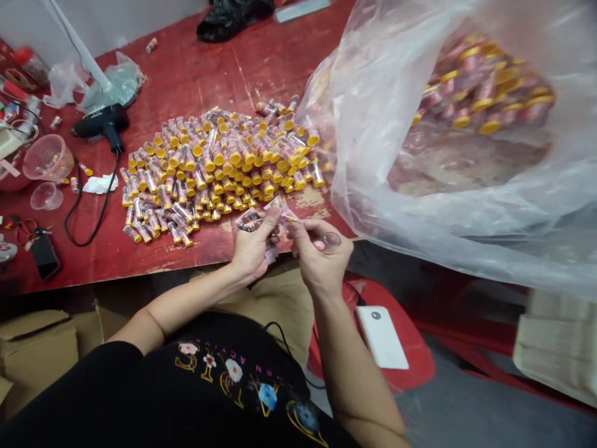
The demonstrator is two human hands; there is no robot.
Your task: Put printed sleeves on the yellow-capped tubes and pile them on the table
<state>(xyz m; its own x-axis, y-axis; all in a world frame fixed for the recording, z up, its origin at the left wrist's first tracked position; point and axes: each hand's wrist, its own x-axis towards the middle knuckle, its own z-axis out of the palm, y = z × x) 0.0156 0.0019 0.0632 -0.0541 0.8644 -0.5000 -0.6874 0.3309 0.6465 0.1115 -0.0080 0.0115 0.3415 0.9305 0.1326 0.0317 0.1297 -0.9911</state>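
Observation:
My left hand [252, 249] is closed on a bunch of small printed wrappers [249, 219] at the table's front edge. Close beside it on the right, my right hand [323, 255] is closed round a small clear tube [330, 239] with something pink inside. A pinkish printed strip shows between the fingertips of both hands; which hand grips it is unclear. Just beyond my hands lies a large pile of clear tubes with yellow caps [224, 158], on the red table [196, 74].
A large clear plastic bag [373, 143] with more tubes covers the right side. A black heat gun [100, 124], pink basket [49, 158] and phone [45, 255] lie left. A white power bank [382, 336] rests on a red stool [415, 367].

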